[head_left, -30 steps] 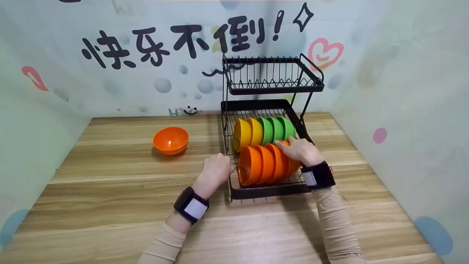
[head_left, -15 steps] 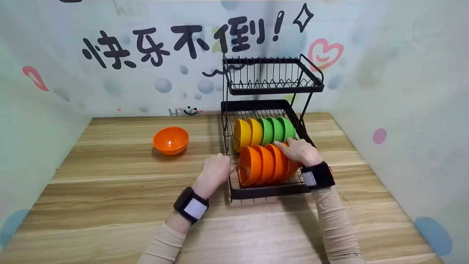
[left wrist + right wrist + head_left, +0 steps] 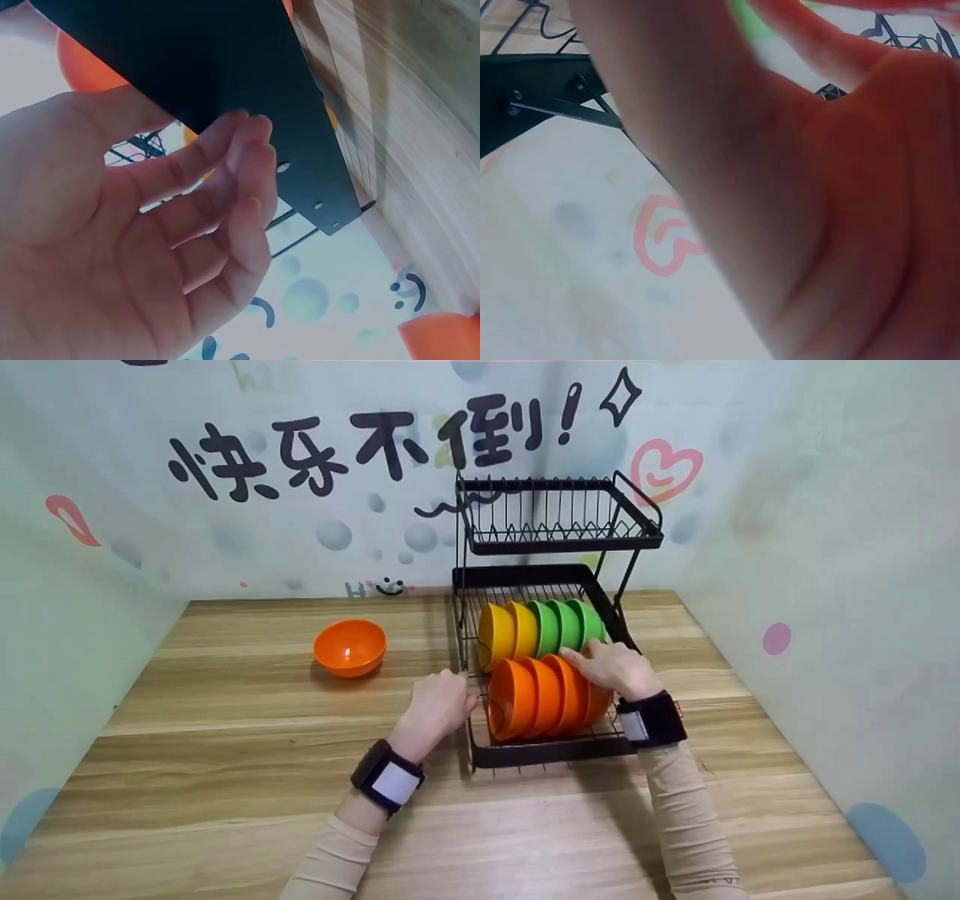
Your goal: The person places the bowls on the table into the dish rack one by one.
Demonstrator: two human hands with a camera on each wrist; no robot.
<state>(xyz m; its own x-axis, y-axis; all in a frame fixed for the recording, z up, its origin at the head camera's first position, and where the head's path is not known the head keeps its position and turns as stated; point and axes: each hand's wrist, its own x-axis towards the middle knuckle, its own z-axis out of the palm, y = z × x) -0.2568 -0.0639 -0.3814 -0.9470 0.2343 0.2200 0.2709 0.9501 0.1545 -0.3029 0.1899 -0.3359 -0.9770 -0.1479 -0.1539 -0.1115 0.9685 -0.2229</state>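
A black two-tier dish rack [image 3: 555, 754] holds a front row of orange bowls [image 3: 512, 697] on edge in its lower tray. My right hand [image 3: 619, 669] grips the rightmost orange bowl [image 3: 600, 705], thumb near its rim; the other fingers are mostly hidden. The right wrist view is largely filled by that hand, blurred. At the tray's left side, my left hand [image 3: 439, 701] has curled fingers. In the left wrist view its fingertips lie over the black side panel [image 3: 217, 60] while the thumb passes behind it, pinching the rack's edge.
Behind the orange row stand two yellow bowls [image 3: 495, 634] and three green bowls [image 3: 568, 624]. Another orange bowl [image 3: 349, 648] sits upright on the wooden table [image 3: 225, 780], left of the rack. A printed wall [image 3: 315, 540] closes off the back.
My left hand has shifted very slightly left at the rack's edge. The right hand stays on the bowl almost unmoved; the bowls look the same.
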